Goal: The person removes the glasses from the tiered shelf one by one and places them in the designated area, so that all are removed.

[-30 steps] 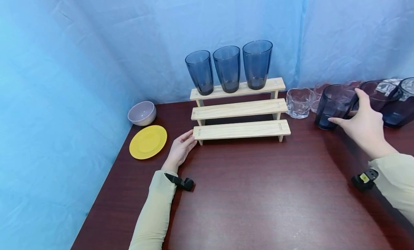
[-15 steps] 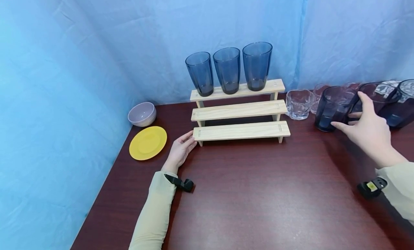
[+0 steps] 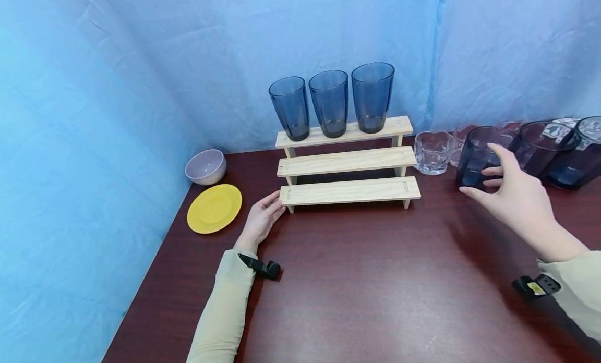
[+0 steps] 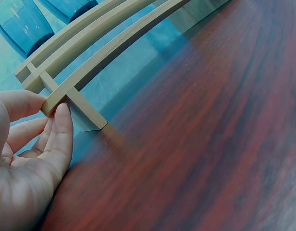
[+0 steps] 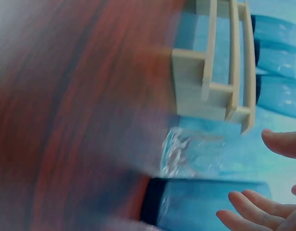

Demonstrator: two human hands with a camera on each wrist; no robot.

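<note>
At the near left corner of the wooden rack, we find the left hand, its fingertips pinching the end of the lowest shelf; the left wrist view confirms contact. Well to the right, we note the right hand before a dark glass, thumb and fingers spread apart; we cannot tell whether any fingertip touches it. That glass stands upright on the table, near a clear tumbler just right of the rack. We record further dark glasses to its right. On the top shelf we count three blue-grey glasses, upright in a row. Left of the rack: a lilac bowl, a yellow plate just in front.
</note>
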